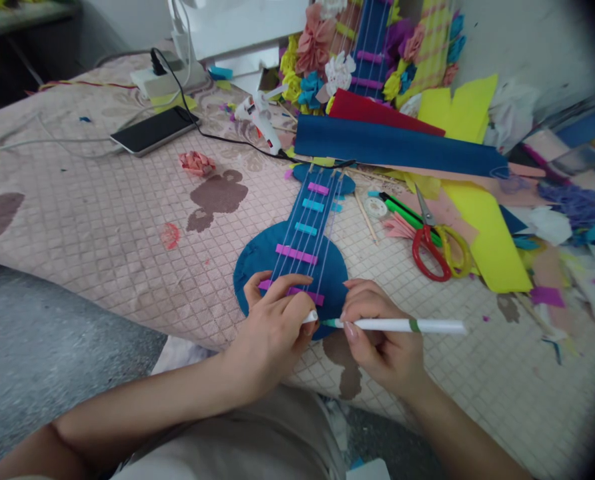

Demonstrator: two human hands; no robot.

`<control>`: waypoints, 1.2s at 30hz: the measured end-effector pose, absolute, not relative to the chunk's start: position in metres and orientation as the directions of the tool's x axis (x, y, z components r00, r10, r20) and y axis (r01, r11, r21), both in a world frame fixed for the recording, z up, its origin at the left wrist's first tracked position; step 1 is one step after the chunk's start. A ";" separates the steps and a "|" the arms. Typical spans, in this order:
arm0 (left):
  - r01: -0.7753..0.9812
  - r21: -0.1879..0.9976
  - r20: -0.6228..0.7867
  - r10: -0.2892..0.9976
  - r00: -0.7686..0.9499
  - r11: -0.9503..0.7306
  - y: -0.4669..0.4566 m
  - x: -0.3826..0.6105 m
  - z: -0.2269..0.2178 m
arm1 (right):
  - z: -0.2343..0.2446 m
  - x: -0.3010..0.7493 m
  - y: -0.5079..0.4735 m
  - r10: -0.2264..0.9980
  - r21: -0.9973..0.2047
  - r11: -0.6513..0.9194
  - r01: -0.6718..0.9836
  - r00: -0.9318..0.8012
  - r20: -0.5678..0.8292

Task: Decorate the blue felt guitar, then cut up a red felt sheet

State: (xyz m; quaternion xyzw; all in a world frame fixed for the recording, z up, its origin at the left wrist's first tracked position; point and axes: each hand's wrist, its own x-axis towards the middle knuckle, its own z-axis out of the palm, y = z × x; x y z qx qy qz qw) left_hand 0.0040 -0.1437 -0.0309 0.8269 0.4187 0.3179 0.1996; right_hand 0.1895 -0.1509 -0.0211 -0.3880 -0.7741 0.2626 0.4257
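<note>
A blue paper guitar (pixel 287 233) with pale strings and pink and light-blue strips lies on the table in front of me. Over its lower body, my left hand (pixel 277 320) pinches a white marker cap (pixel 310 317), with some fingers spread across the strings. My right hand (pixel 385 333) grips a white marker (pixel 402 325) with a green band, held level, its green tip pointing at the cap. A small gap separates tip and cap.
Red-and-yellow scissors (pixel 440 250) lie to the right among yellow paper (pixel 497 240) and scraps. Behind the guitar are a glue gun (pixel 262 123) with a black cord and a long blue strip (pixel 397 143). A phone (pixel 155 130) and crumpled pink paper (pixel 196 163) lie left.
</note>
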 end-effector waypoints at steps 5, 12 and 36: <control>0.566 0.594 0.363 0.818 0.446 -0.572 -0.144 0.004 -0.031 | -0.021 0.189 -0.151 0.826 -0.742 0.557 0.374 -0.342 0.447; 0.564 0.597 0.363 0.819 0.444 -0.571 -0.144 0.004 -0.030 | -0.021 0.188 -0.151 0.823 -0.748 0.557 0.361 -0.363 0.437; 0.562 0.600 0.365 0.820 0.441 -0.569 -0.144 0.004 -0.031 | -0.022 0.189 -0.151 0.822 -0.740 0.563 0.368 -0.347 0.452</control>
